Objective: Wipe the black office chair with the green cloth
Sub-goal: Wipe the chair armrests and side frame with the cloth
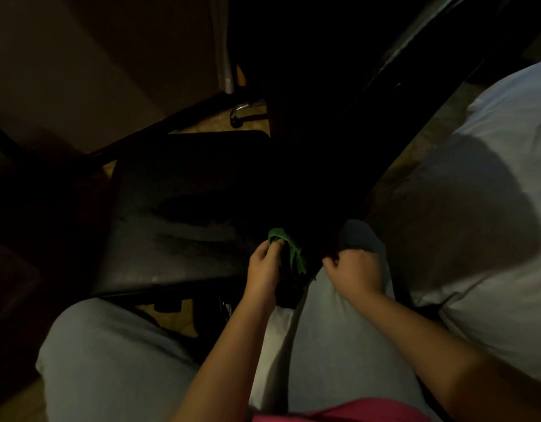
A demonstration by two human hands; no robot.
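Dim room, brown floor (184, 319) showing in patches, white bedding (491, 178) heaped along the right. Filling the middle and left, black office chair (177, 214), wide padded seat flat, backrest lost in shadow beyond. Nearer, grey trousers (333, 330) over two knees. Left hand (263, 266) at the seat's near right corner, fingertips pinching green cloth (289, 245), bunched and hanging between that hand and the right knee. Right hand (352, 269) just beside, fingers curled above the knee; cannot tell whether gripping anything. Cloth probably soft, light and limp, prone to wadding; better spread flat under a palm than pinched by an edge. Seat likely firm under pressure, though apt to roll or swivel.
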